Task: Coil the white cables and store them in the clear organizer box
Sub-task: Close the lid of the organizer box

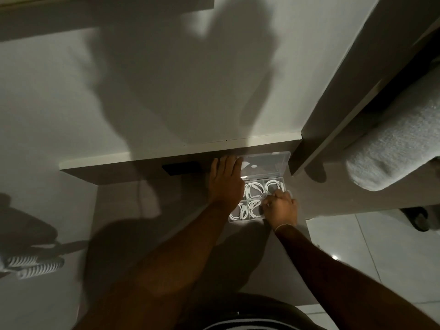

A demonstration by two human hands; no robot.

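A: Where was the box (259, 194)?
B: Centre-right of frame, lid (266, 166) open, coiled cables (253, 190) in compartments.
A: Hands?
B: Left hand (225, 182) lay flat, fingers spread, on its left side. Right hand (281, 208) curled at lower-right compartment; grip unclear.

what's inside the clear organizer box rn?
Coiled white cables fill four visible compartments of the clear organizer box. The left hand and right hand cover the remaining compartments.

No text, label, brand or number can be read on anything in view.
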